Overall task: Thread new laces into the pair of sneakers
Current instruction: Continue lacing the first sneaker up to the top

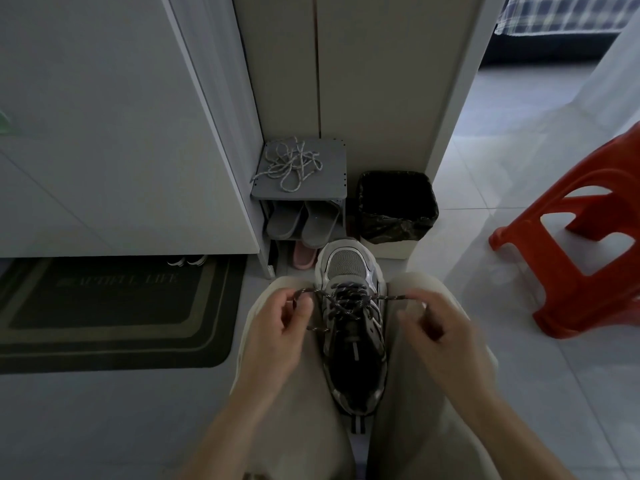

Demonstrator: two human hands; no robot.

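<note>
My left hand [277, 327] pinches one end of the dark speckled lace [341, 303] between thumb and fingers, and my right hand [434, 327] is curled closed around the other end, so the lace runs out taut to both sides from the top eyelets. The right hand is a little blurred, so I cannot tell exactly which fingers do the pinching. The lace is crossed several times up the front of the grey sneaker [353, 317], which sits wedged between my knees, toe pointing away from me and heel toward my body. My legs [301, 410] are in pale trousers. Just beyond the toe stands a small grey shoe rack [332, 168] with a tangle of pale laces [289, 162] lying on its top and grey slippers [301, 223] on the shelf below. Beside the rack is a bin lined with a black bag [398, 209]. A dark doormat [114, 317] lies to my left, a red plastic stool [585, 244] to my right.
</note>
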